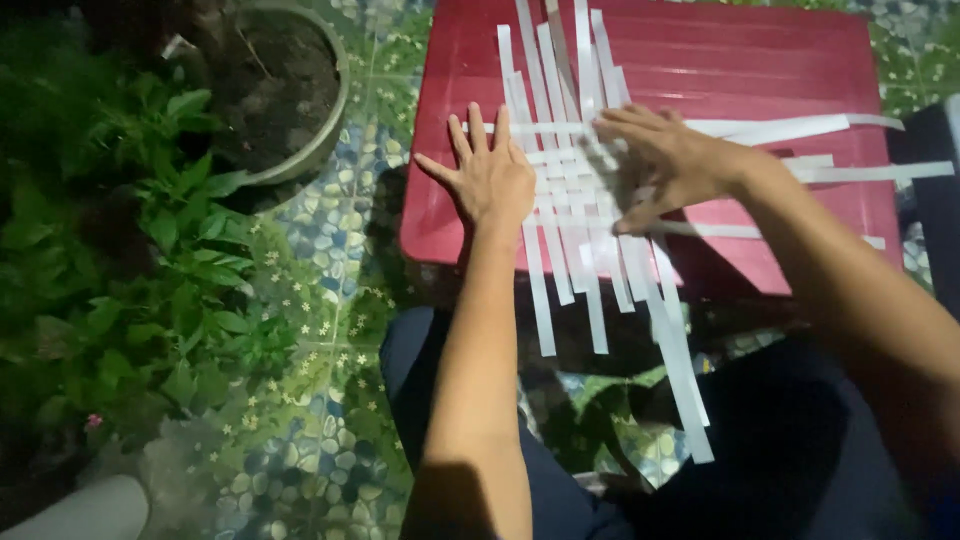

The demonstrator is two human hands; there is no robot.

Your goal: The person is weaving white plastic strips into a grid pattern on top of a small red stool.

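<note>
A red plastic stool (760, 60) stands before the seated person, and everything sits around it. On its top lies a mat of white paper strips (580, 190), woven over and under, with loose ends running off the stool's near edge toward the knees and off its far and right sides. The left hand (490, 175) lies flat on the mat's left edge, fingers spread wide, palm down, gripping nothing. The right hand (655, 160) presses on the woven middle, fingers splayed and bent; whether it pinches a strip I cannot tell. Left of the stool, a grey pot of soil (285, 95) sits on the pebble-patterned floor (330, 440), beside leafy green plants (150, 280).
</note>
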